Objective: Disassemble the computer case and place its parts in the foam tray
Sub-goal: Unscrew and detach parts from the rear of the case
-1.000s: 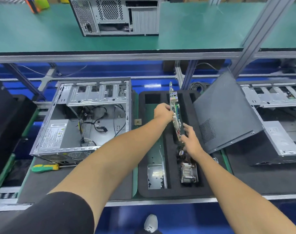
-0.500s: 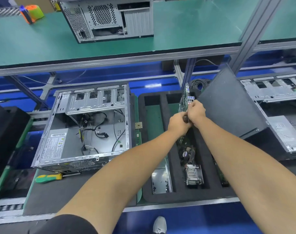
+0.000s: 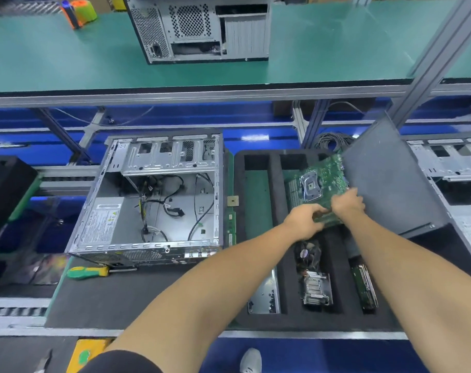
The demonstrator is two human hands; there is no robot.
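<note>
Over black foam tray (image 3: 277,189), left hand (image 3: 305,223) and right hand (image 3: 347,204) grip flat green motherboard (image 3: 316,184).

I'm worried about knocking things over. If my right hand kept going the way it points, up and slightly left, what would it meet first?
Probably the motherboard your right hand already grips; past it, the leaning grey side panel beside it, though depth is unclear.

My bench (image 3: 137,300) has a dark mat. On it the opened computer case (image 3: 151,200) lies toward the left edge, the foam tray (image 3: 277,189) right of it, and a green-handled screwdriver (image 3: 88,272) just before the case, near the front edge.
</note>
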